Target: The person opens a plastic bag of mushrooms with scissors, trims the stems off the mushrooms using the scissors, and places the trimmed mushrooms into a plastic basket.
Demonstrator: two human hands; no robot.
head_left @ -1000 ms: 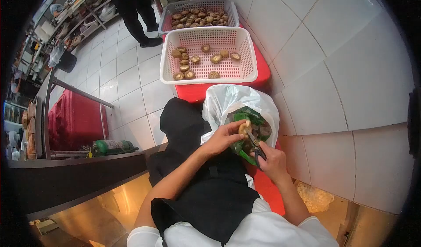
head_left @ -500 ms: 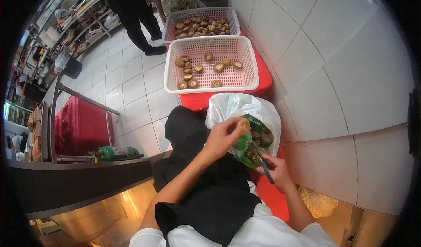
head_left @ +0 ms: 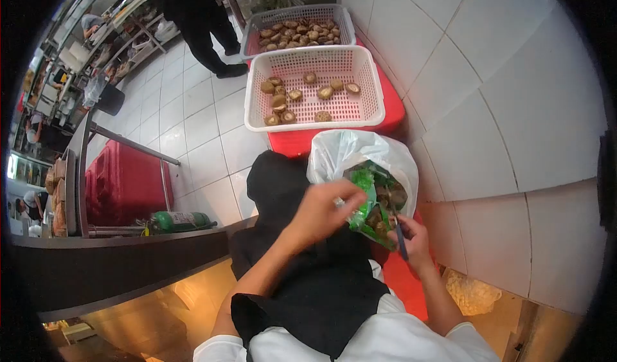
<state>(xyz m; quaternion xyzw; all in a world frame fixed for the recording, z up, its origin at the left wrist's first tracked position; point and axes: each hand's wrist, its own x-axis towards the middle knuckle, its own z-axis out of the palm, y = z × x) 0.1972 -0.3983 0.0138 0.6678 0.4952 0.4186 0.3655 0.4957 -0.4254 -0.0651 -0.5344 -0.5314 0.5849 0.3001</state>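
My left hand [head_left: 326, 211] is over the left edge of the open bag, its fingers curled together and blurred by motion. A small pale bit shows at the fingertips, but what they hold is mostly hidden. In my right hand [head_left: 414, 241] is a knife [head_left: 402, 241] with a dark handle, held at the bag's lower right edge, its blade pointing into the opening. The white plastic bag [head_left: 360, 144] has a green inner bag [head_left: 364, 181] with brown mushrooms [head_left: 393, 198] inside.
Ahead on a red surface [head_left: 289, 143] stands a white perforated basket [head_left: 379, 105] with several mushrooms [head_left: 325, 92]. Behind it, a greyish basket [head_left: 250, 37] holds many more. A tiled wall [head_left: 475, 137] rises at right. A person in dark trousers [head_left: 199, 40] stands left of the baskets.
My left hand has turned over and lowered slightly; the mushroom seen in its fingers earlier is no longer clearly visible. My right hand keeps the knife by the bag. The view has shifted slightly.
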